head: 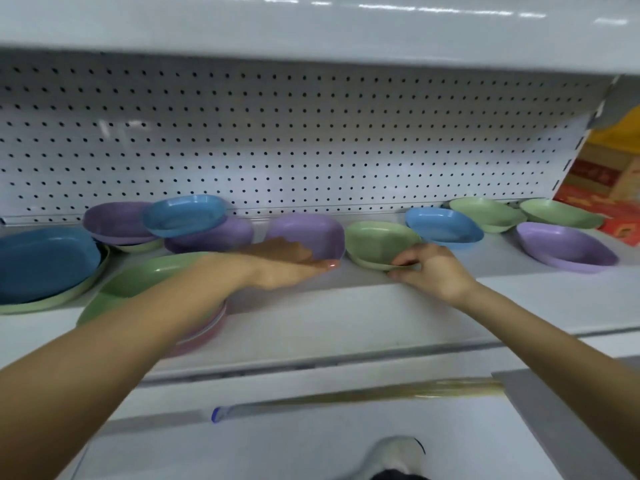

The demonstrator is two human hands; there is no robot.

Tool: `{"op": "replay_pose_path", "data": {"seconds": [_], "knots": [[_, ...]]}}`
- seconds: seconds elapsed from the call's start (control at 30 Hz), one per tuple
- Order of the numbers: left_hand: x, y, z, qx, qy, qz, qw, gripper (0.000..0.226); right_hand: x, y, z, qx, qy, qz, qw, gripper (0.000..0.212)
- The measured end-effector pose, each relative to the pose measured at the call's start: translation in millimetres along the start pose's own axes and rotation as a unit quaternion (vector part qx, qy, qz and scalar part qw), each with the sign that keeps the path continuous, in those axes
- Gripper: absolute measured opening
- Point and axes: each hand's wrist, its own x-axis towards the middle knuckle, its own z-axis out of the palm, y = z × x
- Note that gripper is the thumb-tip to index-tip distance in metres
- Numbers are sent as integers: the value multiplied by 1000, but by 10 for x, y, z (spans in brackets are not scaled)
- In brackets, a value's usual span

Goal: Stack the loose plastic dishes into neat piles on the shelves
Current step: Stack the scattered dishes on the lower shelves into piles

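At the left end of the white metal shelf [491,261], a big blue oval plastic dish [45,261] is sitting inside a pale green one. Next to it, by the back edge, a small blue plastic dish [187,214] is leaning crooked on a heap of purple ones. A big green plastic dish [138,275] is lying near the front edge, under the left arm.

In the middle of the shelf the left hand [287,265] is holding a small purple plastic dish [308,233]. Its fingers are curling round the near rim, and the dish is looking a bit tipped up. Just to the right, the right hand [429,268] is pinching the near rim of a small green plastic dish [381,244] between thumb and fingers. The two dishes are sitting side by side, almost touching, purple on the left and green on the right. I think one is going to go inside the other, and that needs only a short sideways hop. Each hand is right at its own dish.

Further right, more loose dishes are waiting: another blue dish [443,225], two green dishes [488,213] by the back edge, and a purple dish [564,247] near the right end.
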Motion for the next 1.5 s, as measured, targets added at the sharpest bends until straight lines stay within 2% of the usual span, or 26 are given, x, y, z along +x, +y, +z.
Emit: {"op": "replay_pose_path", "data": {"seconds": [0.07,0.2,0.3,0.5,0.63,0.7,0.8,0.9,0.97,1.07,1.23,1.4,1.5], "knots": [[-161,141,35,-2,-18,3,1000,95,-199,47,-89,-17,3,-12,1000,9],[-533,414,88,7,-19,45,999,63,-612,112,-247,-56,0,-42,998,5],[-800,523,222,4,-24,67,997,68,-868,130,-302,-89,-7,-75,993,7],[-1122,583,364,1,-11,99,995,68,-1160,91,-330,-95,-8,-56,994,13],[-1227,499,343,21,7,74,997,70,-1281,31,-399,-123,-2,-46,991,13],[-1279,415,282,-1,50,56,997,76,-1285,-34,-478,-117,37,-55,991,12],[-1371,324,164,-65,146,63,985,59,-1208,-187,-563,-88,85,-75,990,11],[-1460,264,91,-83,207,55,973,56,-1156,-425,-502,-37,79,-96,992,15],[-1495,234,81,-66,220,58,972,69,-1148,-583,-386,-33,60,-118,991,18],[-1539,192,99,-29,206,51,977,79,-1146,-759,-195,-68,26,-155,985,17],[-1548,115,188,43,189,76,978,72,-1119,-895,2,-92,-36,-191,977,20],[-1433,144,271,80,129,88,984,71,-1107,-895,65,-92,-91,-163,978,23],[-1298,182,269,96,104,87,986,56,-1059,-827,50,-93,-107,-148,979,27]]}}
